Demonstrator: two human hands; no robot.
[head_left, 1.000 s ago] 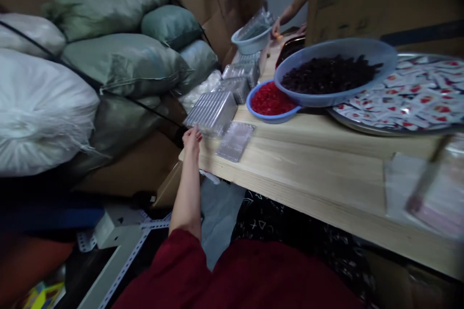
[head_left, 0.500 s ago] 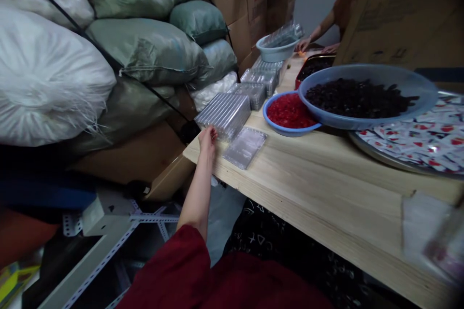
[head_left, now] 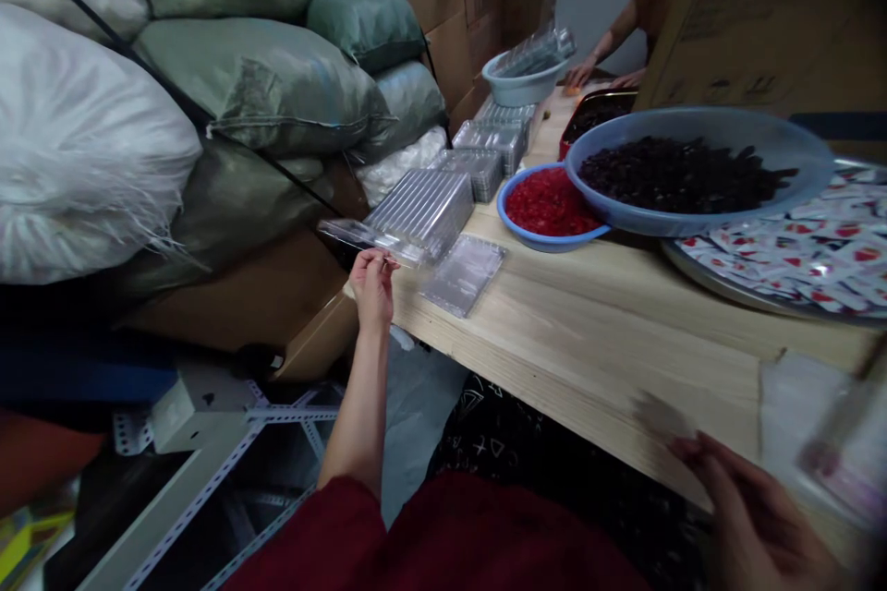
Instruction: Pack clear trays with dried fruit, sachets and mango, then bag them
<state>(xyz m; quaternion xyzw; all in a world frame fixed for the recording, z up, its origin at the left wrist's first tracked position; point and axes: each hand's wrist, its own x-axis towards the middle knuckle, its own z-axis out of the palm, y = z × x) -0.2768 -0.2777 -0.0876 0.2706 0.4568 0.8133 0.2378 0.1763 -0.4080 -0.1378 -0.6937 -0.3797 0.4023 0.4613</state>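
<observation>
My left hand [head_left: 372, 284] is at the left end of the wooden table [head_left: 624, 314], fingers pinched on a clear plastic tray [head_left: 357, 235] lifted off the stack of clear trays [head_left: 430, 208]. A single flat clear tray [head_left: 464, 272] lies on the table just right of that hand. My right hand [head_left: 752, 508] is low at the front right, blurred, with its fingers closed on a small pale piece [head_left: 658, 416] that I cannot name.
A small blue bowl of red bits [head_left: 547, 203], a large blue bowl of dark pieces [head_left: 693, 171] and a metal tray of small sachets [head_left: 796, 263] stand on the table. Stuffed sacks [head_left: 263, 92] pile up at the left. Another person's hands [head_left: 589, 74] work at the far end.
My left hand has taken one clear tray off the stack and pulled it left and up. My right hand has come into view at the lower right.
</observation>
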